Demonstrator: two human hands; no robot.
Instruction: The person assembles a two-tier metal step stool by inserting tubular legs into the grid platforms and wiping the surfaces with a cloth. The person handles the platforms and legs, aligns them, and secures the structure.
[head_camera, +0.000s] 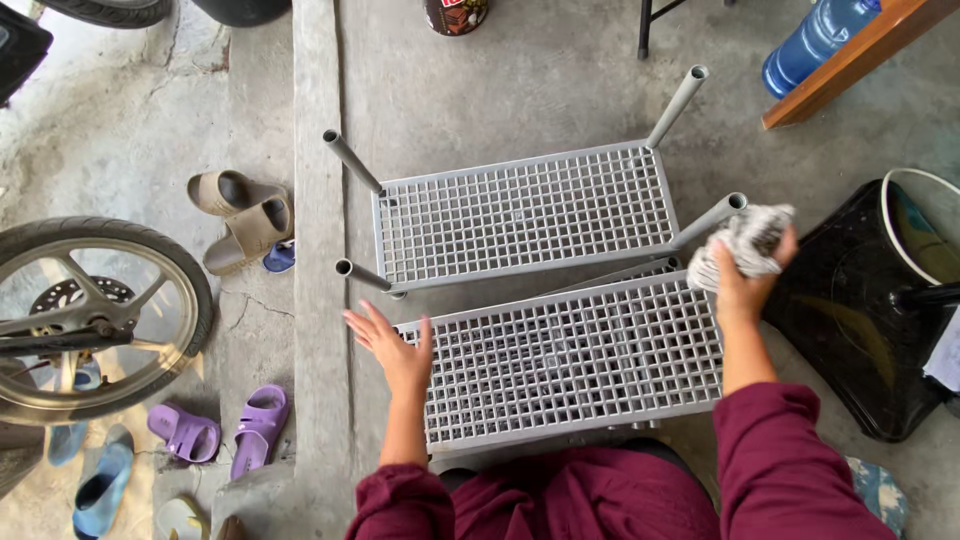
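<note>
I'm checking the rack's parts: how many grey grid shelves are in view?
2. The far grid shelf has tube legs sticking out; the near grid shelf lies under the left hand. More may be hidden beneath.

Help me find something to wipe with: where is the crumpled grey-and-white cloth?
In the head view, the crumpled grey-and-white cloth is bunched in the right hand, right of centre, at the far right corner of the near grey plastic grid shelf.

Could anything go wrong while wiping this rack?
The grey rack might tip, since only the left hand steadies its edge, and the open tube legs could poke an arm. The cloth in the right hand might snag on the grid.
</note>
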